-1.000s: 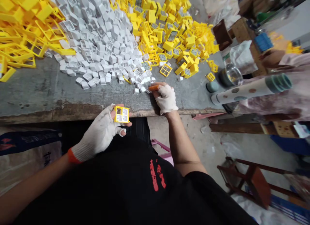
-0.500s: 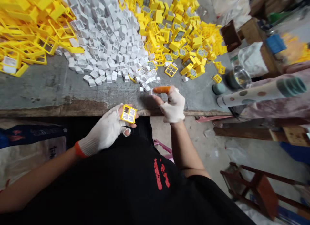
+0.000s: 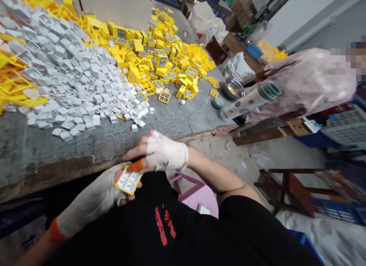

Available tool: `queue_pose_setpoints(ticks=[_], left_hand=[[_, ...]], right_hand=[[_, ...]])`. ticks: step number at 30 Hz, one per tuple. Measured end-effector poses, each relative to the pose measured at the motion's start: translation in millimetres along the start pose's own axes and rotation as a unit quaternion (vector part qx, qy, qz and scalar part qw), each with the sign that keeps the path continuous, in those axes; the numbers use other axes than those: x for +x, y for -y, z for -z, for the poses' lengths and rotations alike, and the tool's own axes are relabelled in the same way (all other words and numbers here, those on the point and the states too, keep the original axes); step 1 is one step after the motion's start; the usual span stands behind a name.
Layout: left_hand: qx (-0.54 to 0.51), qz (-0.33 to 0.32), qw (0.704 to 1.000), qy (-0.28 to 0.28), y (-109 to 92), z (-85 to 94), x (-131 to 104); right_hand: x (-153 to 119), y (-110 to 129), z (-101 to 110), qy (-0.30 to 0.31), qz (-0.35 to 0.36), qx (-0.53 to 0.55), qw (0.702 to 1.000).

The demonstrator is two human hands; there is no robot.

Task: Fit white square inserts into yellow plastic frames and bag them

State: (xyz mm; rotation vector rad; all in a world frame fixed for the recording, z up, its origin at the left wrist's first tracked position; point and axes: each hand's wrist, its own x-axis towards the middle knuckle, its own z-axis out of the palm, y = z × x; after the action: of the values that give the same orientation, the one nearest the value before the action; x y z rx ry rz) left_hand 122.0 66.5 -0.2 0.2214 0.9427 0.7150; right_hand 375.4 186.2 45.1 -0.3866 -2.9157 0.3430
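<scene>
My left hand [image 3: 97, 197], in a white fingerless glove with an orange cuff, grips a small yellow square frame [image 3: 137, 188] at the table's front edge. White keycap-like pieces [image 3: 129, 181] sit in the frame's openings. Over it reaches my gloved right hand [image 3: 162, 151]. Its orange-covered finger presses on the frame's upper part, and the other fingers stretch out above. Whatever lies directly under that fingertip is hidden. Just beyond the hands, loose white pieces [image 3: 134, 127] lie on the grey table [image 3: 114, 144].
A large heap of white pieces [image 3: 71, 75] covers the table's left, with yellow frames [image 3: 14, 83] beside it. Yellow blocks [image 3: 160, 63] spread behind. A metal bowl [image 3: 233, 88] and a patterned tumbler [image 3: 248, 102] stand right. A pink stool [image 3: 200, 197] is below.
My right hand has moved from the loose white pieces to the yellow frame. An opening that was bare now appears filled or covered. The view has swung to the right.
</scene>
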Motion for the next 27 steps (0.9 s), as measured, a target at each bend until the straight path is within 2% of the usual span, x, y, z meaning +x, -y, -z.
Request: queue_pose_setpoints(ticks=[1, 2, 3, 4, 5, 6, 7, 9, 12, 14, 17, 20, 23, 27], left_hand=[[0.012, -0.007, 1.000, -0.001, -4, -3.3, -1], [0.026, -0.019, 0.999, -0.005, -8, -7.2, -3], [0.035, -0.037, 0.999, -0.015, -13, -11.4, -4], [0.038, -0.057, 0.997, -0.030, -18, -15.6, -6], [0.038, -0.072, 0.996, -0.047, -23, -19.4, -8], [0.035, -0.082, 0.994, -0.063, -26, -22.7, -9], [0.031, -0.088, 0.993, -0.078, -29, -25.3, -11], [0.021, -0.099, 0.990, -0.099, -31, -28.2, -13], [0.008, -0.117, 0.987, -0.106, -29, -28.1, -15], [0.005, -0.125, 0.987, -0.096, -28, -27.5, -17], [0.005, -0.118, 0.989, -0.092, -29, -28.1, -19], [0.008, -0.108, 0.988, -0.107, -28, -29.2, -19], [0.011, -0.104, 0.988, -0.112, -24, -27.5, -18], [0.014, -0.128, 0.987, -0.097, -18, -20.9, -20]], right_hand=[[-9, -17, 8, -0.044, -0.083, 0.003, 0.996], [-18, -39, 16, -0.098, -0.199, -0.006, 0.975], [-28, -63, 25, -0.164, -0.344, -0.038, 0.924], [-37, -88, 33, -0.198, -0.476, -0.073, 0.854], [-45, -112, 40, -0.197, -0.565, -0.093, 0.796], [-52, -135, 46, -0.196, -0.603, -0.100, 0.767], [-56, -154, 49, -0.187, -0.626, -0.103, 0.750], [-61, -181, 50, -0.179, -0.629, -0.095, 0.751], [-62, -192, 39, -0.228, -0.595, -0.053, 0.769], [-65, -185, 28, -0.270, -0.558, -0.017, 0.784], [-78, -164, 10, -0.300, -0.520, 0.002, 0.800], [-94, -146, -3, -0.324, -0.546, -0.034, 0.771], [-100, -141, -9, -0.285, -0.581, -0.102, 0.755], [-86, -143, 3, -0.163, -0.578, -0.144, 0.786]])
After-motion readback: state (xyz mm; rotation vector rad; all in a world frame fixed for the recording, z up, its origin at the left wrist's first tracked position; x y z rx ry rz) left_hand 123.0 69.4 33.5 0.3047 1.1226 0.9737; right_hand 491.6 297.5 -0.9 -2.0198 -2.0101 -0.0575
